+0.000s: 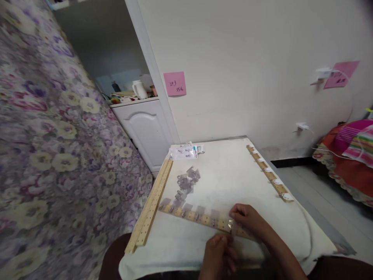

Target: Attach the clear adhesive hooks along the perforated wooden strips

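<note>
A perforated wooden strip (201,219) lies across the near part of a white table (230,175), with several small clear bags clipped along it. My right hand (247,221) pinches a small clear bag (231,223) against the strip's right part. My left hand (218,256) sits just below the strip with fingers curled, close to the same bag; what it holds is hidden. A loose pile of small clear bags (186,182) lies further up the table.
Two more wooden strips (151,206) lie along the table's left edge, and another strip (269,173) with white clips runs along the right. Flat packets (186,151) rest at the far edge. A floral cloth (52,147) hangs left; a white cabinet (145,128) stands behind.
</note>
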Action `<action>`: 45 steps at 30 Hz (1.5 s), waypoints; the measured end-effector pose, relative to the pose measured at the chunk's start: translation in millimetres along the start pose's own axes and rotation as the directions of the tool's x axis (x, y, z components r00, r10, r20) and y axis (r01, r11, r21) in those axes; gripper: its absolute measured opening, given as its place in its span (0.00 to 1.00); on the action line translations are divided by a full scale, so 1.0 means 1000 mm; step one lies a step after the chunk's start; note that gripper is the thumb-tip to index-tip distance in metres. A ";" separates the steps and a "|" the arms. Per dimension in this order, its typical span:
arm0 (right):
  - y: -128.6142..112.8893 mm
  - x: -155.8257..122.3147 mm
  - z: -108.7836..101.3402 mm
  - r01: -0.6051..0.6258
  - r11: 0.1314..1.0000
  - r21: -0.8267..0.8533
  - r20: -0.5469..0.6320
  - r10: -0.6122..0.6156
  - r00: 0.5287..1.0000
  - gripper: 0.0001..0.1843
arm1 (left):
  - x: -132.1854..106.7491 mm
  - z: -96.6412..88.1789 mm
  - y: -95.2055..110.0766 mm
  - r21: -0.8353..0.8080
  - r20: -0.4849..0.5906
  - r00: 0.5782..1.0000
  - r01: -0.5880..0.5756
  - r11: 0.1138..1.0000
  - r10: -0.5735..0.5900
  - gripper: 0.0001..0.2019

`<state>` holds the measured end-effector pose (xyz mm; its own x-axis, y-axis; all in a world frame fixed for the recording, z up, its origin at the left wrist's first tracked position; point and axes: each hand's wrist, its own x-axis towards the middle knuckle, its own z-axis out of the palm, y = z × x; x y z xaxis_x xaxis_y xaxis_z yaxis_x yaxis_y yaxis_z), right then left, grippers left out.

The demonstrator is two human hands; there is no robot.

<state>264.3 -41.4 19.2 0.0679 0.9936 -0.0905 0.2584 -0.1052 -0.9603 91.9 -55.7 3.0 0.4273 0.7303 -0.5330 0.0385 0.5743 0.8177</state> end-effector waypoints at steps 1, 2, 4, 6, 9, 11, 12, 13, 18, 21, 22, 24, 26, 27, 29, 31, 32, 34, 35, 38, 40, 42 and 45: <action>0.001 0.001 0.002 -0.002 1.000 -0.015 0.011 0.002 1.000 0.08 | 0.002 0.002 -0.002 -0.018 -0.008 1.000 0.003 1.000 -0.003 0.28; 0.003 0.002 0.003 -0.001 1.000 -0.030 0.018 0.001 1.000 0.08 | 0.004 0.004 -0.002 -0.034 -0.018 1.000 0.003 0.999 -0.004 0.27; 0.006 0.004 0.004 0.002 0.998 -0.065 0.014 -0.001 1.000 0.08 | 0.005 0.007 -0.001 -0.055 -0.042 0.999 0.009 0.998 -0.011 0.26; 0.009 0.006 0.004 -0.002 0.994 -0.108 0.006 0.003 1.000 0.08 | 0.006 0.011 0.001 -0.067 -0.055 0.998 0.022 0.997 -0.025 0.24; 0.014 0.008 0.004 -0.010 0.990 -0.144 0.000 0.010 1.000 0.08 | 0.006 0.015 0.004 -0.067 -0.061 0.997 0.039 0.997 -0.044 0.20; 0.016 0.009 0.004 -0.012 0.988 -0.151 -0.001 0.012 1.000 0.09 | 0.006 0.017 0.006 -0.054 -0.072 0.996 0.047 0.997 -0.050 0.17; 0.017 0.009 0.004 -0.014 0.988 -0.157 -0.002 0.014 1.000 0.09 | 0.006 0.017 0.007 -0.042 -0.082 0.995 0.050 0.998 -0.053 0.16; 0.017 0.009 0.004 -0.016 0.986 -0.164 -0.003 0.015 1.000 0.09 | 0.006 0.018 0.007 -0.032 -0.096 0.994 0.049 0.998 -0.052 0.16; 0.016 0.010 0.007 -0.019 0.973 -0.230 -0.040 0.010 0.999 0.09 | 0.009 0.020 0.005 -0.014 -0.147 0.988 0.038 0.999 -0.039 0.16; 0.017 0.011 0.009 -0.039 0.966 -0.256 -0.047 0.028 0.998 0.10 | 0.010 0.020 0.003 0.002 -0.152 0.988 0.034 0.999 -0.033 0.17; 0.017 0.011 0.009 -0.043 0.965 -0.257 -0.045 0.033 0.998 0.10 | 0.010 0.020 0.003 0.005 -0.155 0.987 0.035 0.999 -0.034 0.18; 0.017 0.012 0.009 -0.040 0.966 -0.255 -0.039 0.031 0.999 0.10 | 0.011 0.020 0.002 0.009 -0.167 0.985 0.035 0.999 -0.033 0.18; 0.017 0.011 0.008 -0.039 0.966 -0.257 -0.035 0.031 0.999 0.10 | 0.011 0.020 0.002 0.013 -0.180 0.983 0.034 0.999 -0.031 0.18; 0.016 0.011 0.008 -0.038 0.966 -0.256 -0.034 0.030 0.999 0.10 | 0.011 0.021 0.002 0.014 -0.186 0.982 0.032 0.999 -0.029 0.18; 0.015 0.010 0.007 -0.037 0.967 -0.251 -0.033 0.030 0.999 0.10 | 0.012 0.021 0.001 0.019 -0.194 0.981 0.031 0.999 -0.027 0.19; 0.015 0.010 0.007 -0.039 0.969 -0.245 -0.033 0.032 0.999 0.10 | 0.012 0.021 0.000 0.024 -0.195 0.980 0.031 0.999 -0.026 0.18; 0.015 0.010 0.007 -0.040 0.969 -0.246 -0.035 0.032 0.999 0.10 | 0.012 0.022 0.000 0.027 -0.192 0.981 0.029 0.999 -0.024 0.18; 0.016 0.010 0.007 -0.043 0.966 -0.255 -0.041 0.034 0.999 0.10 | 0.011 0.022 0.000 0.028 -0.188 0.982 0.019 0.999 -0.013 0.17; 0.017 0.010 0.007 -0.043 0.965 -0.260 -0.043 0.033 0.999 0.10 | 0.011 0.022 0.001 0.025 -0.188 0.982 0.012 1.000 -0.007 0.17; 0.019 0.011 0.007 -0.046 0.961 -0.273 -0.042 0.036 0.998 0.09 | 0.010 0.023 0.002 0.024 -0.193 0.981 0.002 1.000 0.002 0.17; 0.019 0.011 0.007 -0.050 0.958 -0.282 -0.042 0.040 0.998 0.08 | 0.010 0.023 0.003 0.033 -0.194 0.981 0.013 0.999 -0.006 0.16; 0.018 0.011 0.007 -0.047 0.957 -0.288 -0.041 0.037 0.998 0.08 | 0.010 0.023 0.003 0.043 -0.191 0.982 0.016 0.999 -0.008 0.15; 0.017 0.010 0.007 -0.045 0.956 -0.291 -0.039 0.035 0.999 0.08 | 0.011 0.023 0.001 0.042 -0.186 0.982 -0.007 0.999 0.014 0.16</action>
<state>262.9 -32.8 0.2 0.1145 0.9869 -0.1138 0.5247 -0.1573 -0.8366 117.0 -55.4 3.2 0.2520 0.7946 -0.5524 0.0735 0.5535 0.8296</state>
